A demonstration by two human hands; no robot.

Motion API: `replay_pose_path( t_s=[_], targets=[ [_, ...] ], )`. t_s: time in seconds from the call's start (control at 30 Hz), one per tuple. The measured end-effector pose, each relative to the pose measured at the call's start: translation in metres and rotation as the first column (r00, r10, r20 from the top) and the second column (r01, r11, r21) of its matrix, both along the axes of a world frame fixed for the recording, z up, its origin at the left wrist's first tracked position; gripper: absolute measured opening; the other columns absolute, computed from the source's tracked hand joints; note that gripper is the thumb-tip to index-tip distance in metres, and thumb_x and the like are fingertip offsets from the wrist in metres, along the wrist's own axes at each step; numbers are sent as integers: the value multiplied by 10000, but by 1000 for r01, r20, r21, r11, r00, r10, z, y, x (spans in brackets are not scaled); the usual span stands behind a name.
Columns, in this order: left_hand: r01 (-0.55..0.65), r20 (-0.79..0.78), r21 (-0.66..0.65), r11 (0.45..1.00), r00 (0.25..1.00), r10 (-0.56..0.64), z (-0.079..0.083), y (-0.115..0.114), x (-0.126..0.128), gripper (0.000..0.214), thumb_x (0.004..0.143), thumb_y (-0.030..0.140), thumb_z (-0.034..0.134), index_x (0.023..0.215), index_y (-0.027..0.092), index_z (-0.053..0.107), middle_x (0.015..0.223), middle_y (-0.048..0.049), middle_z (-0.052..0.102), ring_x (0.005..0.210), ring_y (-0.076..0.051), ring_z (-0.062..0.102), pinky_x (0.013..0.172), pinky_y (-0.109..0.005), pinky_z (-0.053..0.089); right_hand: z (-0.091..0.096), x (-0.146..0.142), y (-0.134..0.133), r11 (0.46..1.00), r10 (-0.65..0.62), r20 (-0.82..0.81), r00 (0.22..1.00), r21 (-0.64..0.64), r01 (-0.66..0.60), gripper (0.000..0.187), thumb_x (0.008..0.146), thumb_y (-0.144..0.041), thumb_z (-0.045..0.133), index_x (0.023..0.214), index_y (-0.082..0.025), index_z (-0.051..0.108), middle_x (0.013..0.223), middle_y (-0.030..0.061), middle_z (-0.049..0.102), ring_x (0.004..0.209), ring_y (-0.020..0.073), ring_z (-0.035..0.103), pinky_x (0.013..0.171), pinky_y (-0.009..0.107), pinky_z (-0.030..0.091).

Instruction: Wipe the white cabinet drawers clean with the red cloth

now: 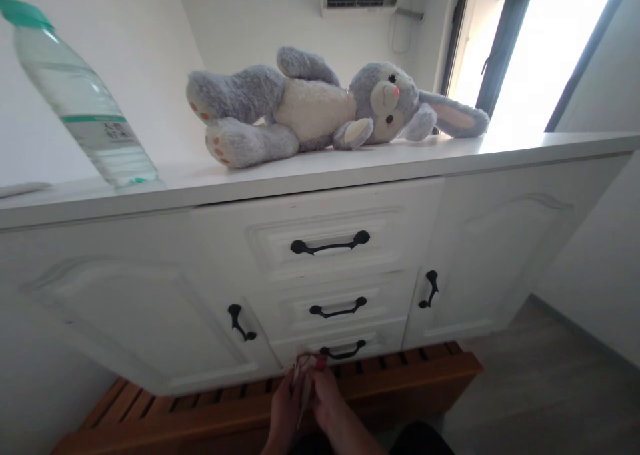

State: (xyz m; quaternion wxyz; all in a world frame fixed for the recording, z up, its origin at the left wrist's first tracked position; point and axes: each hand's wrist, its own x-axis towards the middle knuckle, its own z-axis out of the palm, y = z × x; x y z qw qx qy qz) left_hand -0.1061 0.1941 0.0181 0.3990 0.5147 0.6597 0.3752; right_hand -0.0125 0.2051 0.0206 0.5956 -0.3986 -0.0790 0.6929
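Observation:
At the bottom centre, my left hand (284, 405) and my right hand (326, 396) are close together, fingers closed on a small white-and-red packet-like item (306, 360). Its exact kind is too small and dim to make out. A thin pale strip hangs down between the two hands. Just beyond my fingertips is the black handle (344, 351) of the lowest drawer in a white cabinet (210, 268). Beneath my hands runs a slatted wooden bench (400, 382).
On the cabinet top, a grey plush rabbit (315, 108) lies on its side. A clear plastic bottle (83, 98) with a green cap stands to its left. Black handles mark the upper drawer (330, 243) and both side doors. A window (530, 48) is at the right.

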Motion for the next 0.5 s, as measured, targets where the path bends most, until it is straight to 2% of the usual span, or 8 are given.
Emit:
replay_pose_path(
  t_s=[0.1, 0.2, 0.27, 0.3, 0.33, 0.4, 0.43, 0.5],
  targets=[
    [-42, -25, 20, 999, 999, 43, 29, -2, -8, 579, 795, 571, 523, 1141, 134, 683, 1130, -187, 783, 1094, -348, 710, 972, -431, 520, 25, -10, -1, 997, -45, -6, 999, 59, 46, 347, 521, -294, 773, 843, -189, 700, 792, 35, 757, 772, 225, 702, 695, 310, 532],
    [-103, 18, 74, 992, 995, 102, 55, -11, 6, 618, 798, 625, 516, 1138, 138, 684, 1083, -167, 795, 1100, -344, 699, 960, -419, 522, 57, 5, -10, 987, -40, 62, 997, 160, 29, 341, 608, -274, 716, 939, -197, 684, 918, 42, 766, 839, 216, 704, 801, 324, 534],
    [-67, 125, 69, 995, 990, 59, 64, -22, 24, 615, 775, 664, 545, 1053, 141, 713, 1007, -155, 807, 1026, -335, 715, 914, -403, 538, 72, 26, -20, 989, -101, 255, 962, 129, 69, 357, 655, -281, 670, 1003, -199, 668, 971, 62, 760, 907, 241, 702, 863, 352, 523],
    [-47, 203, 52, 998, 978, 36, 65, -28, 34, 612, 749, 676, 581, 1006, 140, 727, 1001, -157, 807, 1005, -330, 718, 899, -394, 543, 77, 39, -26, 988, -145, 400, 905, 110, 110, 380, 680, -296, 661, 1048, -202, 660, 1009, 77, 755, 957, 258, 694, 900, 368, 509],
    [-41, 301, 19, 999, 953, 33, 63, -34, 46, 613, 713, 682, 626, 977, 139, 736, 1019, -163, 805, 998, -325, 719, 886, -388, 550, 79, 52, -31, 982, -191, 545, 816, 113, 154, 404, 705, -315, 661, 1095, -209, 652, 1059, 91, 747, 1018, 273, 678, 946, 380, 488],
    [-52, 545, -90, 995, 833, 93, 52, -46, 71, 635, 643, 667, 716, 1008, 148, 736, 1100, -170, 791, 1012, -316, 723, 864, -385, 566, 76, 78, -37, 963, -270, 748, 606, 197, 186, 415, 740, -342, 675, 1138, -228, 653, 1161, 113, 718, 1144, 294, 625, 1043, 396, 417],
    [-42, 668, -164, 986, 730, 142, 45, -51, 83, 644, 636, 653, 739, 1052, 162, 724, 1116, -167, 788, 997, -312, 732, 841, -394, 576, 72, 88, -38, 956, -294, 798, 527, 248, 157, 389, 744, -338, 686, 1118, -237, 671, 1177, 116, 711, 1185, 303, 600, 1081, 400, 378],
    [33, 835, -271, 962, 505, 217, 30, -57, 102, 603, 665, 598, 760, 1108, 192, 705, 1125, -158, 787, 984, -306, 744, 825, -411, 587, 62, 101, -35, 956, -272, 847, 457, 294, 26, 300, 731, -274, 692, 1030, -253, 713, 1133, 108, 722, 1210, 318, 582, 1119, 409, 324]
  ],
)
